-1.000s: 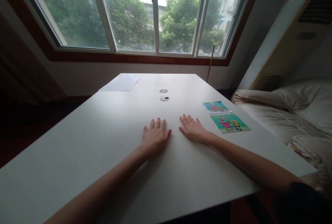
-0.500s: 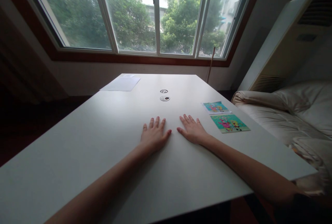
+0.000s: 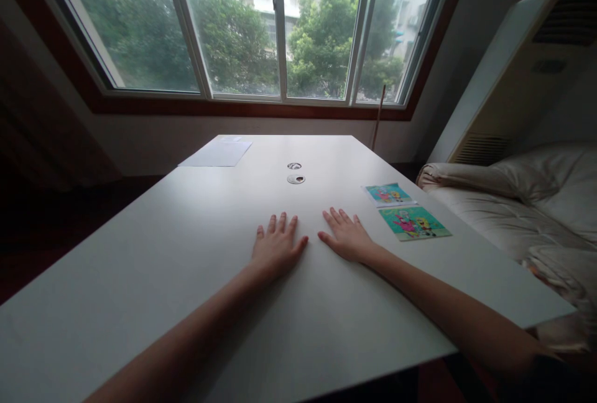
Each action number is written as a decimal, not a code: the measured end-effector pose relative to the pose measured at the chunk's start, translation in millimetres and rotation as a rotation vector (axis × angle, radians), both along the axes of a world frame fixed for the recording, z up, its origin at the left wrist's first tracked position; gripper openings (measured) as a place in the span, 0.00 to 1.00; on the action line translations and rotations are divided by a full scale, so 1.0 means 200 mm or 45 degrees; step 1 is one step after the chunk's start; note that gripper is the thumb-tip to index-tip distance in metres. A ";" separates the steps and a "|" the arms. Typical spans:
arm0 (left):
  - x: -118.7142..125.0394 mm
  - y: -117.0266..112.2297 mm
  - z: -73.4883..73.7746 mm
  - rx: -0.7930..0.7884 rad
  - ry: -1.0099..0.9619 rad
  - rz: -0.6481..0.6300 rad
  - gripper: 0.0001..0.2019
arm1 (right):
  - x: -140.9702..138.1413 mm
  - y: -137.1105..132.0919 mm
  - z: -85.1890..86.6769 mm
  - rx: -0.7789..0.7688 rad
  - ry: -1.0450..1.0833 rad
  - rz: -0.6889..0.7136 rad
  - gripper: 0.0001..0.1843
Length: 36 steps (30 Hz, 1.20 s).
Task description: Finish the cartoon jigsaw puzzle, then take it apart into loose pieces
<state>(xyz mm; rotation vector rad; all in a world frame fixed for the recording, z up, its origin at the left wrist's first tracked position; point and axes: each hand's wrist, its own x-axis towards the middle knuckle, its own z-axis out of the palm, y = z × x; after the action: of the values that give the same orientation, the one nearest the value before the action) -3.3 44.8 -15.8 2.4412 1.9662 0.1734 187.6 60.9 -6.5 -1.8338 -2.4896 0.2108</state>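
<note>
My left hand [image 3: 276, 246] lies flat, palm down, on the white table [image 3: 140, 266], fingers stretched out and holding nothing. My right hand [image 3: 346, 235] rests flat beside it, a short gap between the thumbs, also open. To the right of my right hand lie two colourful cartoon picture cards: the larger card [image 3: 414, 222] nearer me, the smaller card [image 3: 388, 193] just behind it. Neither hand touches them.
A sheet of paper [image 3: 217, 153] lies at the table's far left. Two round cable holes [image 3: 295, 178] sit in the table's middle. A wide window [image 3: 280, 23] faces trees. A cream quilt [image 3: 517, 204] and a standing air conditioner [image 3: 517, 67] are on the right.
Both hands stay flat in nearly the same spot; the view has shifted slightly.
</note>
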 end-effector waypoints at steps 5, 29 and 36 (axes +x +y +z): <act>0.00 0.00 0.00 0.004 -0.007 -0.001 0.32 | 0.00 0.00 0.00 -0.003 0.002 0.000 0.38; 0.00 -0.01 0.01 0.002 -0.006 -0.001 0.32 | 0.00 0.00 -0.01 0.011 0.006 0.006 0.38; 0.01 0.00 0.01 -0.022 0.009 0.006 0.32 | 0.00 0.00 -0.01 0.023 0.008 0.009 0.38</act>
<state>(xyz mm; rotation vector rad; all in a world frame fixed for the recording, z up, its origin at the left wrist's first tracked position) -1.7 44.6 -13.8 2.4301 1.9680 0.1476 188.3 61.8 -9.0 -1.8150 -2.4862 0.1937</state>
